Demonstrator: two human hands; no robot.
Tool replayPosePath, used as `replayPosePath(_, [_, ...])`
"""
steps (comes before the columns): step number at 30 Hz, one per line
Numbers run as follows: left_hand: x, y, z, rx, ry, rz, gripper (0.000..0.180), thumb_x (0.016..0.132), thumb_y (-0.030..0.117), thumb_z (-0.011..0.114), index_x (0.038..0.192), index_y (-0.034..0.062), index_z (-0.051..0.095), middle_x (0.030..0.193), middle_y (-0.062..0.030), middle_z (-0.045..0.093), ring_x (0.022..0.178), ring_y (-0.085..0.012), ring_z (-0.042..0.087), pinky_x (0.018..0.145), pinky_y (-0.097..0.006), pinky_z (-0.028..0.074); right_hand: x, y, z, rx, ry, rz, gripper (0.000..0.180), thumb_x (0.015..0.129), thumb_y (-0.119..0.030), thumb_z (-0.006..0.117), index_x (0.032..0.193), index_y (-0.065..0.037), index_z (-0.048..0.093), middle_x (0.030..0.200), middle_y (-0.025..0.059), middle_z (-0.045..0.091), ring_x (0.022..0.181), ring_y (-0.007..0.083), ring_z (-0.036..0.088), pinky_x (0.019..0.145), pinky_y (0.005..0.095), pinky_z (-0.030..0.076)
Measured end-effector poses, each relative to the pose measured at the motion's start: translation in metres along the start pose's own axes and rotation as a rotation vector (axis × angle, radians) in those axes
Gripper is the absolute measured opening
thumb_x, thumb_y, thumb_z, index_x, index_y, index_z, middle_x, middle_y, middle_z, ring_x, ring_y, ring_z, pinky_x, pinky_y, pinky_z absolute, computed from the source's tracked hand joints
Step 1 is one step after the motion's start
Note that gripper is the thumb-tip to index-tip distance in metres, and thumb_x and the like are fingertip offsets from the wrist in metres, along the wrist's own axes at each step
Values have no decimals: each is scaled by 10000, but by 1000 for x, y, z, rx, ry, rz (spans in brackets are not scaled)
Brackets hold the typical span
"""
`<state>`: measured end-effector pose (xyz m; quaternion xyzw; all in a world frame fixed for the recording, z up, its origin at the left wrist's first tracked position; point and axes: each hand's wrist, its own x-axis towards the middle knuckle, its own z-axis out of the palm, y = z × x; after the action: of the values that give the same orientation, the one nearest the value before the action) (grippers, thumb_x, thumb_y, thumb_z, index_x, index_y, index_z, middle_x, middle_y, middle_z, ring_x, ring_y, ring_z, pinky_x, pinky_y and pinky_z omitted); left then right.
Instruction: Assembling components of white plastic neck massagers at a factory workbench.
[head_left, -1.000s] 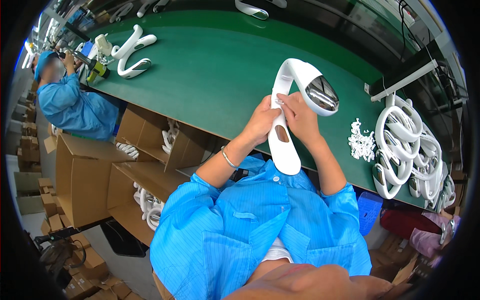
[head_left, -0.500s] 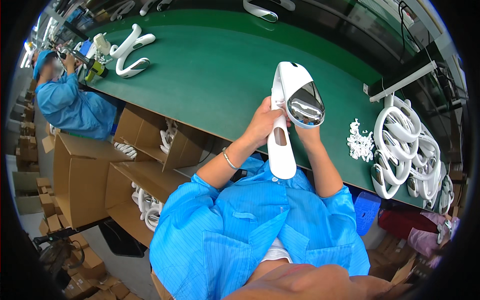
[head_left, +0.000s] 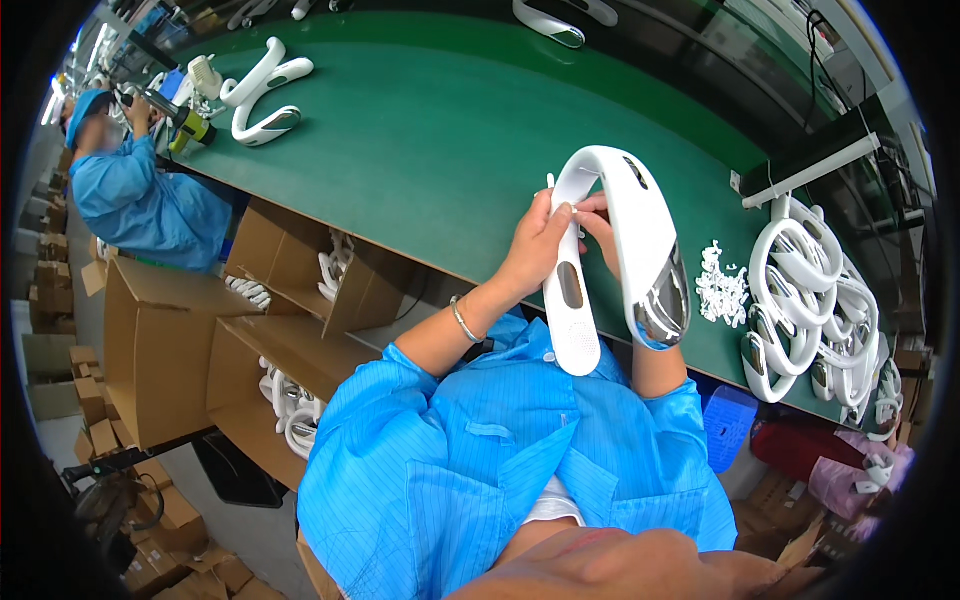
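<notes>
Left hand (head_left: 538, 250): fingers curled around the near limb of a white U-shaped device (head_left: 612, 250), thumb and fingertips pinching its inner edge close to the bend. The forearm rises from the lower centre at a slant, sleeve pushed back, a thin bracelet (head_left: 462, 322) at the wrist.

Right hand (head_left: 600, 228): largely hidden behind the device; its fingertips show inside the bend, touching the same limb just beside the left fingertips, so it grasps the piece from within. How tightly the rest of that hand is closed cannot be told. The right forearm descends behind the device's far limb.

Device: held up off the green table (head_left: 420, 130), between both hands, bend uppermost and away from the body. The near limb, with a dark oval slot, points down toward the blue jacket (head_left: 500, 470); the far limb ends in a shiny metallic pad on the right.

Surroundings: to the right of the hands, a small heap of white bits (head_left: 720, 288), and beyond it a pile of similar white devices (head_left: 815, 320). To the left, below the table edge, open cardboard boxes (head_left: 170, 340). Far to the upper left, a co-worker in blue (head_left: 140, 190) at the same table.
</notes>
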<state>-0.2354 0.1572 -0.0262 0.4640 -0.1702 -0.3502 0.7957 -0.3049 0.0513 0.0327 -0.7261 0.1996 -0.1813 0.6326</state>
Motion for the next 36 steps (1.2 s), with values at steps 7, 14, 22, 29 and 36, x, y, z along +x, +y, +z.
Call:
replayPosePath(7, [2,1,5,89,74,48,243,955,207,460,1062,-8,493,819,-65,563,659,-113,581,557,-248,476,-5,-9,4,204,26,148,231,811,-9,625,1034,31,582,918,104,623,778,166,601,701,267,499])
replayPosePath(14, [3,-1,1,298,114,158,206,919,163,500,1016,-13,544,793,-65,580,655,-123,565,566,-276,450,6,55,-2,44,40,-110,214,871,-129,624,1028,14,596,868,77,611,762,126,576,651,249,480])
replayPosePath(22, [27,-19,-10,250,138,70,199,913,144,500,869,-35,576,717,-84,614,595,-143,576,541,-288,456,13,62,1,228,78,-5,185,866,-171,611,757,-21,610,663,10,560,617,104,511,540,279,401])
replayPosePath(29, [34,13,-13,-9,9,-328,321,949,182,467,1205,-6,419,906,-140,604,739,-226,649,586,-351,572,45,61,-13,-16,5,28,350,852,-89,591,1176,38,550,942,140,665,788,162,628,711,272,511])
replayPosePath(36, [33,2,-13,-130,-145,-394,275,942,193,502,1106,-27,504,898,-129,616,734,-208,644,613,-323,558,68,1,-7,-282,-54,-208,451,711,-184,727,1109,-11,603,996,121,657,857,193,629,723,283,506])
